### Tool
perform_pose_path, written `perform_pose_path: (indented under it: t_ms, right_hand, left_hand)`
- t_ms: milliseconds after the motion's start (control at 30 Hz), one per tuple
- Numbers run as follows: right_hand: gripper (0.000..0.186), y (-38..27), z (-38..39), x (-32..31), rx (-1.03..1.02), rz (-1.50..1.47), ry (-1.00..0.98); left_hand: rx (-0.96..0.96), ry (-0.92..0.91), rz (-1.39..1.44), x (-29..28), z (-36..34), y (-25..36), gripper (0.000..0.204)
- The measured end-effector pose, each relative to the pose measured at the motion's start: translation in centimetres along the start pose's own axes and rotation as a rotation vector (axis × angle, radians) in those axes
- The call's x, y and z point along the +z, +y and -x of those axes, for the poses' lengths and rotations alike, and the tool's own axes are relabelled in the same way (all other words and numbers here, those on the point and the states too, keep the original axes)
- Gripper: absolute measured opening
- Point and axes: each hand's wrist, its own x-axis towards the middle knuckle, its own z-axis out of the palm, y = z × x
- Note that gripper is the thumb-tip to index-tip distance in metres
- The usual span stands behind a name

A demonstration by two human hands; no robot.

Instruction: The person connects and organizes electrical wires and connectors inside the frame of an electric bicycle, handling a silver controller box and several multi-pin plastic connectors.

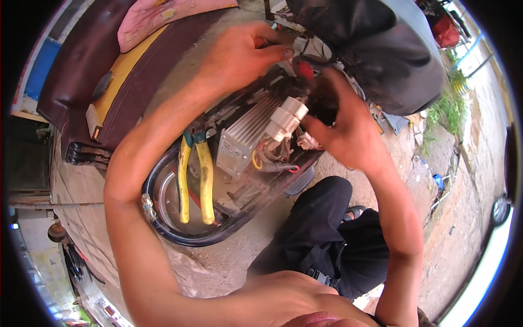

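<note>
Your right hand [343, 131] pinches the white plug connector [286, 121] at its fingertips; your left hand [245, 54], just above it, closes on wiring. Yellow-handled pliers [196, 174] lie below your left forearm.

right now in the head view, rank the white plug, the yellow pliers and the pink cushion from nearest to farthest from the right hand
1. White plug: touching the right hand, just to its left.
2. Yellow pliers: further left and lower, lying in the open compartment.
3. Pink cushion: far upper left, on the dark seat.
</note>
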Motion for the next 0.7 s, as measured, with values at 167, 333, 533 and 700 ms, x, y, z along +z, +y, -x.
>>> perform_pose_path:
  t_ms: [167,333,533,700]
  right_hand:
    - [0.058,-3.0,5.3,0.7,-0.623,0.555,0.154]
    - [0.046,-6.0,1.6,5.1,-0.798,0.764,0.052]
    - [0.034,-7.3,0.2,4.1,-0.619,0.939,-0.165]
    - [0.047,-5.8,2.6,-0.2,-0.600,0.654,0.103]
  left_hand:
    - [0.004,0.041,-0.044,0.3,-0.3,0.0,0.030]
    - [0.108,0.035,-0.034,0.7,-0.7,-0.9,0.038]
    - [-0.066,0.035,0.202,0.5,-0.1,0.0,0.041]
    - [-0.005,0.017,0.167,-0.2,0.6,-0.7,0.044]
